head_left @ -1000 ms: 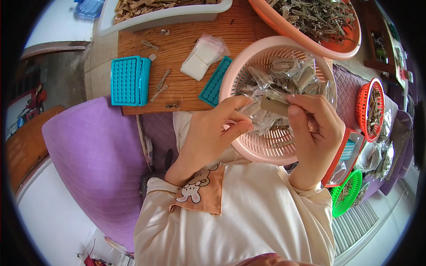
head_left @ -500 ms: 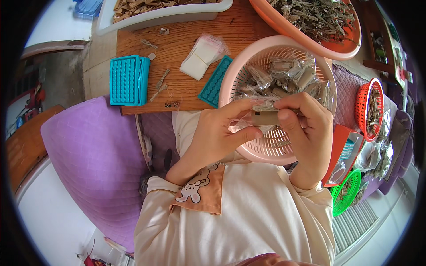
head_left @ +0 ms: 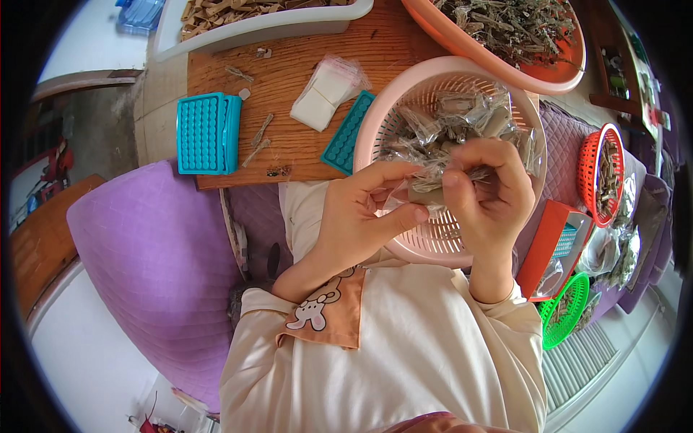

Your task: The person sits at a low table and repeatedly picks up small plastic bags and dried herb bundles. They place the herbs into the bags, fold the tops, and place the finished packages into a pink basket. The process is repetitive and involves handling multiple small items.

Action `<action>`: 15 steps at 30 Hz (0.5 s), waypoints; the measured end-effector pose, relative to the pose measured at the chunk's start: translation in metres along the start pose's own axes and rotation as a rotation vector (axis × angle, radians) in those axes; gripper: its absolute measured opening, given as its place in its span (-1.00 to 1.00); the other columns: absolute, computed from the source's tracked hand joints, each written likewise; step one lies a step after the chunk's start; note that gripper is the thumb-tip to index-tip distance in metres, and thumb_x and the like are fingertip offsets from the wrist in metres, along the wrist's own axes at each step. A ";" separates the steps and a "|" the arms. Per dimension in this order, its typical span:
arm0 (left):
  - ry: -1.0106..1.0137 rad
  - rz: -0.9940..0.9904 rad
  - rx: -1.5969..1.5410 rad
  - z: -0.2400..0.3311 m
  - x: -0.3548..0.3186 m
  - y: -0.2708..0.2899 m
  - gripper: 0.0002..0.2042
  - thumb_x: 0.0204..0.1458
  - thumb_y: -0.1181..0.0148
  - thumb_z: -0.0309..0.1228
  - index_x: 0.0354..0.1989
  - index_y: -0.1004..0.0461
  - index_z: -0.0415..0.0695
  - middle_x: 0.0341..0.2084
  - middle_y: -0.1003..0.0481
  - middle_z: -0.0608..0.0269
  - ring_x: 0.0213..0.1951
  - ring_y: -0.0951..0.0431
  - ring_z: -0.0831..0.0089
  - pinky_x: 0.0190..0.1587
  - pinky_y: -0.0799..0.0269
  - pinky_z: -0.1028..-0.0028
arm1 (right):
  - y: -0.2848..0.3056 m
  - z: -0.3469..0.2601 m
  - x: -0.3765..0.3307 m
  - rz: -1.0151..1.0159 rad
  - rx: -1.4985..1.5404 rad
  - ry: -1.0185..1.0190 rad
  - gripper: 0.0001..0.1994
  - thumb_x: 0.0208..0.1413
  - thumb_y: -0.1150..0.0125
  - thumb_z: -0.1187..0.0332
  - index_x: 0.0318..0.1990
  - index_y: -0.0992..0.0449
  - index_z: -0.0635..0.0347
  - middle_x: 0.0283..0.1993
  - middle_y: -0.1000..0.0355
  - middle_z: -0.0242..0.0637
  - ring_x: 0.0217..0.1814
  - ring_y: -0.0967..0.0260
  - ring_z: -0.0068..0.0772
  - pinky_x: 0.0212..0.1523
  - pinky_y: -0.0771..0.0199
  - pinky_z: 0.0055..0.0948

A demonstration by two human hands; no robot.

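Observation:
Over the pink basket (head_left: pixel 372 130), my two hands meet at a small clear plastic bag (head_left: pixel 426 173) with a short olive-brown roll (head_left: pixel 427 195) inside. My left hand (head_left: pixel 364 213) is closed on the bag's left end, thumb below and fingers above. At the other end, my right hand (head_left: pixel 494 191) has thumb and forefinger drawn together on the plastic, with its other fingers curled. Thin dried stalks (head_left: pixel 478 173) show by the right fingertips. Beneath, the basket holds several clear bags (head_left: pixel 469 108) with similar rolls. My fingers partly hide the held roll.
On the wooden table (head_left: pixel 289 65) lie a stack of empty clear bags (head_left: pixel 323 97), a teal tray stack (head_left: pixel 207 133) and another teal tray (head_left: pixel 349 133). An orange basin (head_left: pixel 563 79) of dried herbs and a white bin (head_left: pixel 274 27) stand behind. Red (head_left: pixel 590 173) and green (head_left: pixel 577 289) baskets stand right.
My right hand has moved slightly left and up, its fingers closer over the bag's end. Less of the roll shows now. My left hand stays nearly in place.

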State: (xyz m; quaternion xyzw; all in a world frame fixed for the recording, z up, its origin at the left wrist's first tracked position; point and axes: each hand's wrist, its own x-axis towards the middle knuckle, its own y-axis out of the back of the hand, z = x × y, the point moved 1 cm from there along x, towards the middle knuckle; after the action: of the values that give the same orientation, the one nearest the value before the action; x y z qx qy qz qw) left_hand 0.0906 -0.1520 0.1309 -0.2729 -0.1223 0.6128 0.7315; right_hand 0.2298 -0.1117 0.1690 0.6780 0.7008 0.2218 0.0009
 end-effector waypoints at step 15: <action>0.157 -0.051 -0.156 -0.002 0.000 0.002 -0.57 -0.15 -0.24 -0.55 -0.06 -0.28 -0.35 -0.17 -0.40 0.14 -0.13 -0.38 0.54 -0.07 -0.30 0.57 | 0.006 -0.001 0.004 -0.038 -0.035 0.151 -0.72 -0.38 0.02 0.72 -0.41 -0.50 0.31 -0.56 -0.35 -0.27 -0.64 -0.24 -0.56 -0.65 -0.22 -0.60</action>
State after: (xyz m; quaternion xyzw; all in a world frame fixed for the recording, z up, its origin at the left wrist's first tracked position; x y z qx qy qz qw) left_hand 0.0902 -0.1521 0.1287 -0.3728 -0.1189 0.5595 0.7306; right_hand 0.2347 -0.1084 0.1728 0.6459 0.7075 0.2845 -0.0360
